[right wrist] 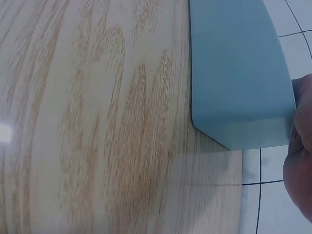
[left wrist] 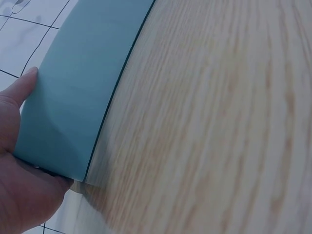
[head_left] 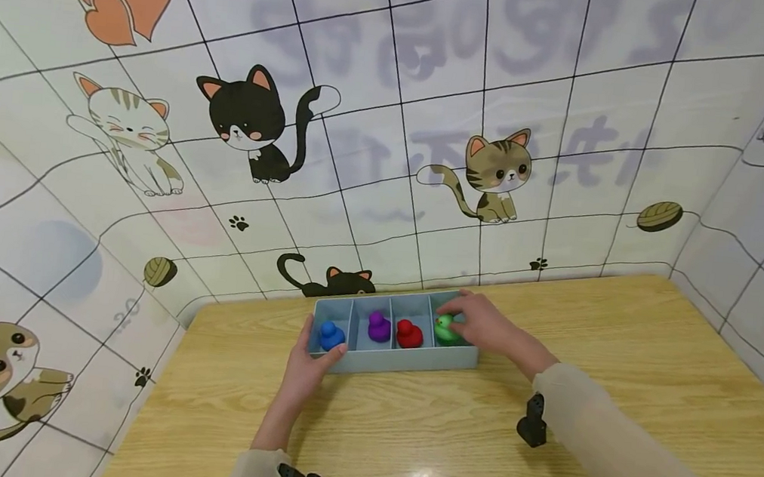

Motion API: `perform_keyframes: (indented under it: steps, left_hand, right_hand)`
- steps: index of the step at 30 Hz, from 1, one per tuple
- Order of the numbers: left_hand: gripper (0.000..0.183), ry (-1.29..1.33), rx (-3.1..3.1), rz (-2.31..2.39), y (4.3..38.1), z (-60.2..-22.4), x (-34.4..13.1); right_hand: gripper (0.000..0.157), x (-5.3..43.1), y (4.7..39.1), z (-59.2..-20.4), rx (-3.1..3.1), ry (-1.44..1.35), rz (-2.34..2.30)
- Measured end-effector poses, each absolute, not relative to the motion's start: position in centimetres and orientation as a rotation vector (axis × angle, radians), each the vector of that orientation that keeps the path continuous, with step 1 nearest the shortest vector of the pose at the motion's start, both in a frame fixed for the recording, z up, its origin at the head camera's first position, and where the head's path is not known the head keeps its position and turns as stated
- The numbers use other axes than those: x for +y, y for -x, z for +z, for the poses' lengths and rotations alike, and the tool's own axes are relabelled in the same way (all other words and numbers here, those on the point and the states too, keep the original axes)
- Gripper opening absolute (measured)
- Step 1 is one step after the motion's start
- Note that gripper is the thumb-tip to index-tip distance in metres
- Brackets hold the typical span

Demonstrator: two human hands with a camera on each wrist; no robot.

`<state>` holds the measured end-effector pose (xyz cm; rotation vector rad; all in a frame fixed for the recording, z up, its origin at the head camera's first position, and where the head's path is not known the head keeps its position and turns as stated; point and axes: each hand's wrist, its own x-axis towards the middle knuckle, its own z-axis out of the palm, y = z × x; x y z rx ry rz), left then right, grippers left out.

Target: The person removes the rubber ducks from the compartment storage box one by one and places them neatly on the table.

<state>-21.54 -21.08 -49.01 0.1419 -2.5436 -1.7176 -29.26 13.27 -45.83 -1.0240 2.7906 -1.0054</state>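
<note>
A light blue-grey divided box point(head_left: 405, 361) stands on the table near the wall, its compartments in one row. My left hand point(head_left: 305, 368) grips the box's left end, thumb over the front rim and fingers along the side. In the left wrist view this hand point(left wrist: 22, 190) wraps the box's end point(left wrist: 73, 97). From left to right lie a blue duck point(head_left: 330, 335), a purple duck point(head_left: 379, 328), a red duck point(head_left: 409, 335) and a green duck point(head_left: 445, 330). At the rightmost compartment, my right hand point(head_left: 486, 325) pinches the green duck, partly covering it.
The wooden table point(head_left: 406, 430) extends in front of the box and to both sides. Behind it rises a wall covering point(head_left: 376, 155) printed with cats and a grid. Small black devices point(head_left: 532, 422) are strapped at both wrists.
</note>
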Motion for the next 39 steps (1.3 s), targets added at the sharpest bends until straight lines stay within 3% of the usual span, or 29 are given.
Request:
perform_keyframes:
  steps: [25,39]
  left_hand:
    - [0.100,-0.142,-2.563,-1.716,21.6,-48.9,-21.1]
    - [0.100,-0.124,-2.562,-1.692,21.7,-49.0,-21.1]
  right_hand:
    - [0.030,14.7,28.1,-42.8,2.702,0.961,-1.290]
    - [0.031,18.1,27.2,-41.8,2.750,0.893,-1.329]
